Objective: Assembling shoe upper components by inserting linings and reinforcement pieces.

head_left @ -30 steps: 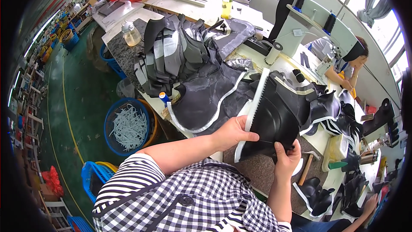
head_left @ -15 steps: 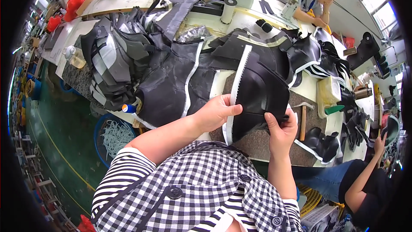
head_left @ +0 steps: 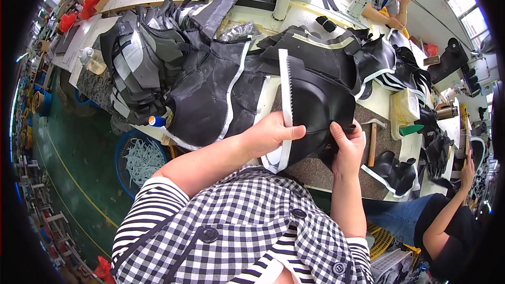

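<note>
In front of me I hold a black boot upper [head_left: 318,94], a glossy shaped piece with a white toothed strip [head_left: 285,84] along its left edge. My left hand [head_left: 274,134] grips that edge, its thumb lying across the strip. The lower right side is pinched between thumb and fingers of my right hand [head_left: 347,147]; those fingers are partly hidden behind the piece. To the left, more black uppers [head_left: 202,110] with white-edged strips lie overlapping on the table. A hammer [head_left: 373,144] with a wooden handle rests right of my right hand, near a smaller white-edged black piece [head_left: 390,171].
A heap of dark grey cut pieces [head_left: 144,68] stands at the left. Below it, a blue basket [head_left: 120,165] holds pale strips. A yellowish tub [head_left: 404,108] is at the right, a sewing machine [head_left: 363,0] at the back. Co-workers sit behind it and stand at the right.
The upper has turned slightly in my hands: its strip now stands more upright, and its right side faces me more. Both hands still hold it.
</note>
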Demonstrator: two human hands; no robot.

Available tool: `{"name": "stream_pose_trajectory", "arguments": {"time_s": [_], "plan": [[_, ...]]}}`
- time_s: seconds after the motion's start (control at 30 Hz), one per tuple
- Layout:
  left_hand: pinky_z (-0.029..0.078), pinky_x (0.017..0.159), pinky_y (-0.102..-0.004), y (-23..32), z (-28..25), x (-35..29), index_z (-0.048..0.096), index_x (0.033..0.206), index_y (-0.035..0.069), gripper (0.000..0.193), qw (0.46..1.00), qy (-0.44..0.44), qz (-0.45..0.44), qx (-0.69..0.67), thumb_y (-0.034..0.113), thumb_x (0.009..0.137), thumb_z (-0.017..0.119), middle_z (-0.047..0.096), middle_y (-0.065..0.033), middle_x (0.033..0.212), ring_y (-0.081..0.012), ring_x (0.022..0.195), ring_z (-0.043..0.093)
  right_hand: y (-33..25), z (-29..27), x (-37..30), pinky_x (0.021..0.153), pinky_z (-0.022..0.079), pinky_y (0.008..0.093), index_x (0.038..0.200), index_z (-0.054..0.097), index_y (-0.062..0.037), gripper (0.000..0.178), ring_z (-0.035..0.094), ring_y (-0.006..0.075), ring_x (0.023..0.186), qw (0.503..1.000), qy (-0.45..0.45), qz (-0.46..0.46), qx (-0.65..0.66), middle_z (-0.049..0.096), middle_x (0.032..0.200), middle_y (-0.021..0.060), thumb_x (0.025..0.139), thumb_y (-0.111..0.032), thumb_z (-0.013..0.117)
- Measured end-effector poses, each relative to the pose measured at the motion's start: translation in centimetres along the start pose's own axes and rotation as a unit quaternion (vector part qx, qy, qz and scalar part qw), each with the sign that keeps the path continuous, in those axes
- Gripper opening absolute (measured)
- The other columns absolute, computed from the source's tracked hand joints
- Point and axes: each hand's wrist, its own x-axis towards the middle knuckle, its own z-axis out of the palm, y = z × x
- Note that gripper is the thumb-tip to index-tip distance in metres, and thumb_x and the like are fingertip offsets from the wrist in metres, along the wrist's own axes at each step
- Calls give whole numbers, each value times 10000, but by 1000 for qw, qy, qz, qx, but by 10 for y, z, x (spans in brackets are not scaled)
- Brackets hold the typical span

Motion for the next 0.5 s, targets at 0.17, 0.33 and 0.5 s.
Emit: {"name": "stream_pose_trajectory", "arguments": {"time_s": [0.17, 0.33, 0.5], "plan": [[464, 858, -298, 83, 35, -12, 706, 943, 63, 164, 941, -42, 233, 243, 16, 787, 723, 653, -36, 995, -161, 952, 586, -35, 8, -22, 817, 502, 301, 974, 587, -36, 221, 649, 181, 868, 936, -9, -313, -161, 681, 973, 92, 811, 9, 728], [395, 915, -335, 79, 14, -36, 753, 821, 192, 166, 801, 37, 298, 518, 88, 694, 775, 507, -23, 996, -207, 1033, 491, -29, -10, 0, 953, 445, 464, 864, 611, -95, 208, 655, 299, 1021, 795, -287, -429, -318, 714, 993, 91, 696, -10, 698], [493, 903, -343, -71, -70, -50, 591, 1194, 25, 345, 958, 260, -83, 86, 113, 869, 666, 601, -124, 1138, -235, 1053, 601, 100, -59, -12, 996, 439, 436, 860, 597, -87, 309, 619, 249, 1087, 793, -343, -286, -414, 675, 1067, 45, 595, 71, 611]]}}
